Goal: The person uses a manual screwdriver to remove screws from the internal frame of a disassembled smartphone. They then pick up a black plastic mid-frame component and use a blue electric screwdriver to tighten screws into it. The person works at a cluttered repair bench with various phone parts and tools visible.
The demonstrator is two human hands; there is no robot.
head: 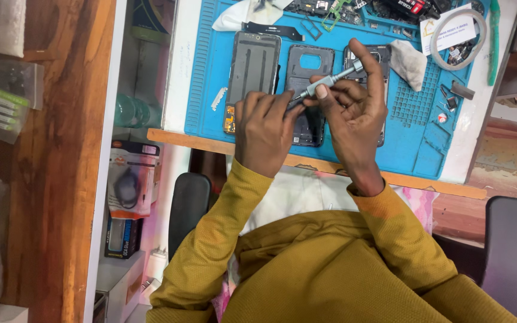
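From the head camera you look straight down over your own mustard-yellow sleeves at a blue work mat point(426, 143) on a white bench. Your hands sit close together, nearly touching at the fingertips, over the middle of the mat.

Your right hand point(354, 113) is closed around a small silver screwdriver point(328, 82): thumb and fingers pinch the shaft, and the forefinger reaches up along it to the cap end. The tool lies tilted, its cap up and to the right, its tip down and to the left, towards your other hand.

Your left hand point(264, 128) is curled, knuckles up, with the fingertips pressed down at the screwdriver's tip. Whether it grips anything there you cannot tell; the fingers hide the spot.

Directly beneath both hands lies a dark phone frame point(310, 66), back side up, with a rounded cut-out near its far end. Just left of your left hand lies a second phone body point(252, 66), grey and ribbed. Behind your right hand a third dark phone piece is mostly hidden. To the right of that hand sit a crumpled white cloth point(408, 60) and, farther off, a ring of tape point(457, 33).
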